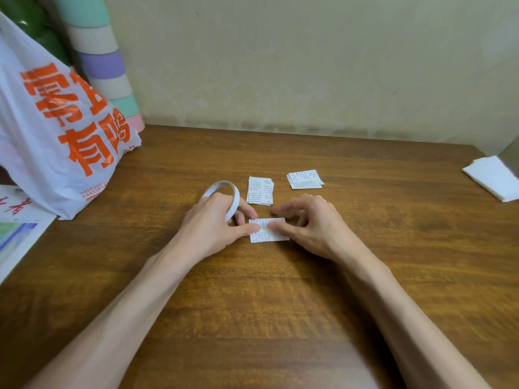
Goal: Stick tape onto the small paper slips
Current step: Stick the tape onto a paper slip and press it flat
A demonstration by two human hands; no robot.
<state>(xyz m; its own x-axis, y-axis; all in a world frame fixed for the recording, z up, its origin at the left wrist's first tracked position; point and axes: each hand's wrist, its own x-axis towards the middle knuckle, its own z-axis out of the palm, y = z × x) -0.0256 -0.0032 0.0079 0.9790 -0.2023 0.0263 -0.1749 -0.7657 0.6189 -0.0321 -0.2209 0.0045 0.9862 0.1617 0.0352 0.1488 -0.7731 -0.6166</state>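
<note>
- Left hand (216, 224) grips roll (235, 198), thumb pinning slip (269, 234): keep it flat.
- Right hand (311, 223): fingers curled, thumb on slip; tape pinch unclear.
- Lay tape straight; press outward.

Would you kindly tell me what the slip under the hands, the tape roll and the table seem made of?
Slip: thin matte white paper, with rows of small print. Tape roll: a thin white ring, smooth-edged, likely plastic or paper tape; unclear which. Table: brown wood or wood-grain laminate, with visible grain and a soft sheen.
</note>
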